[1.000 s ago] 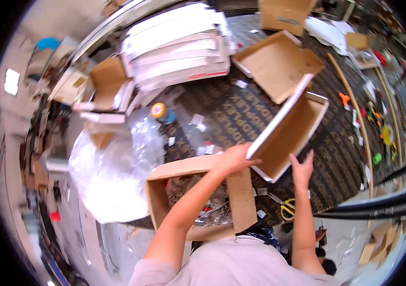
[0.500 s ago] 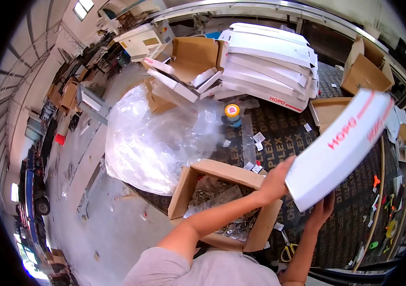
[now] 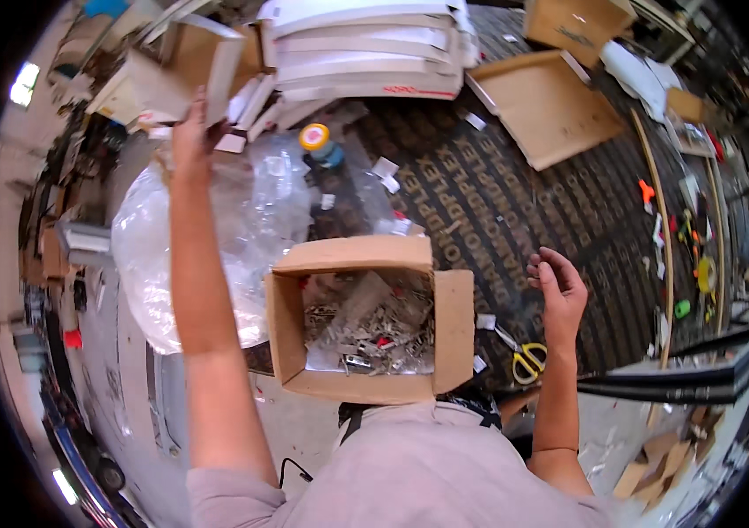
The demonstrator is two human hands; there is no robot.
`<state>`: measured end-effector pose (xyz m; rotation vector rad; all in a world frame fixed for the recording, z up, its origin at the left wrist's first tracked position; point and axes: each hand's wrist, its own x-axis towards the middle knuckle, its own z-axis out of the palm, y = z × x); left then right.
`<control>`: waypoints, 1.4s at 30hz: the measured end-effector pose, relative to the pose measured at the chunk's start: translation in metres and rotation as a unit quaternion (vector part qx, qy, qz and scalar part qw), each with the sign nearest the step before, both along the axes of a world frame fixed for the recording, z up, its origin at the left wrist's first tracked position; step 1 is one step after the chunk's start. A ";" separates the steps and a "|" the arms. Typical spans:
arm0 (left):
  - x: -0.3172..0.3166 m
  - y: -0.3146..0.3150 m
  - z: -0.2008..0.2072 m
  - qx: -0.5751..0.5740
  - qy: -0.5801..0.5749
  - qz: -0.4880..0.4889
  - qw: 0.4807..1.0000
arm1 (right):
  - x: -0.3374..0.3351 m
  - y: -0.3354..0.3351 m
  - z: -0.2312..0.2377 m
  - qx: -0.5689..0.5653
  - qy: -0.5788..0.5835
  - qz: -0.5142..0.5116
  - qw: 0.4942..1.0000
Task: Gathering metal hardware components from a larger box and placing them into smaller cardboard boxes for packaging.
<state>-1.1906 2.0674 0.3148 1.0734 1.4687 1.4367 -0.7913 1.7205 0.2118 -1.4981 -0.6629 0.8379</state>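
Observation:
My left hand (image 3: 195,132) is stretched to the far left, its fingers closed on the lower edge of a white cardboard box (image 3: 160,81), which is blurred by motion. Behind that stands an open brown-lined box (image 3: 247,62). My right hand (image 3: 562,286) hovers over the dark table, empty, with fingers loosely bent and apart. Between my arms, close to my body, sits an open brown carton (image 3: 456,330) of small metal parts (image 3: 387,321) and clear plastic bags. Yellow-handled scissors (image 3: 528,363) lie left of my right forearm.
A stack of white flat boxes (image 3: 365,48) stands at the back. An open cardboard tray (image 3: 550,110) lies to its right. Clear plastic sheeting (image 3: 216,229) bulges at the left beside a yellow-lidded jar (image 3: 320,145). Small tools and an orange piece (image 3: 646,191) line the right side.
Both hands held a white box at the right; my right hand has let go. My left hand has swung to the far left, now on a white box. My view has turned right.

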 end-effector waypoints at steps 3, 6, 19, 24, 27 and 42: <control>-0.030 0.015 -0.018 -0.040 0.315 0.049 0.947 | 0.015 -0.045 -0.028 -0.071 -0.030 -0.016 0.997; 0.031 -0.044 -0.049 0.138 0.380 0.006 0.915 | 0.020 -0.089 -0.054 -0.170 -0.234 0.032 0.957; 0.121 -0.226 -0.102 0.080 0.524 -0.519 0.670 | -0.013 -0.178 -0.126 -0.242 -0.517 0.139 0.809; 0.109 -0.253 -0.100 0.116 0.509 -0.522 0.674 | 0.030 -0.169 -0.140 -0.264 -0.550 0.043 0.791; 0.109 -0.261 -0.092 0.128 0.513 -0.513 0.676 | 0.034 -0.131 -0.122 -0.234 -0.555 0.027 0.797; 0.138 -0.173 -0.091 -0.061 0.499 -0.630 0.592 | 0.027 -0.053 -0.151 -0.096 -0.561 0.112 0.815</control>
